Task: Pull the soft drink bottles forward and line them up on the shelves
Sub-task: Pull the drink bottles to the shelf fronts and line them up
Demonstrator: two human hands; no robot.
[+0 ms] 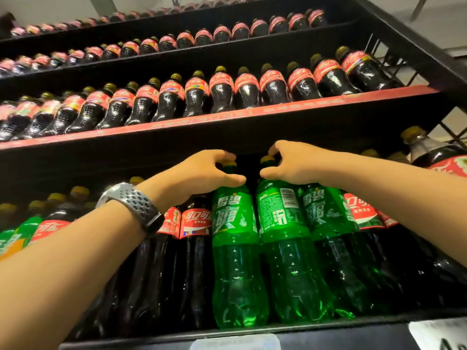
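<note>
Caps (229,163) lie half hidden; left grip (199,175) and right grip (293,165) each clasp green bottles (235,223).

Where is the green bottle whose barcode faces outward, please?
The barcode bottle stands centre-right on the lower shelf in the head view, between two front-facing green Sprite bottles, the right hand gripping its yellow cap.

1. On the black metal lower shelf (366,320), three tall plastic bottles stand side by side at the front: the left green bottle (236,261), middle green bottle (285,248) and right green bottle (328,231).
2. The left grip (199,173) curls round the left green bottle's neck; the right grip (293,168) pinches the middle green bottle's cap.
3. Tall dark plastic cola bottles (194,261) flank the three on both sides.
4. Above, the red-edged shelf (227,117) carries a row of small dark plastic cola bottles (222,94).
</note>
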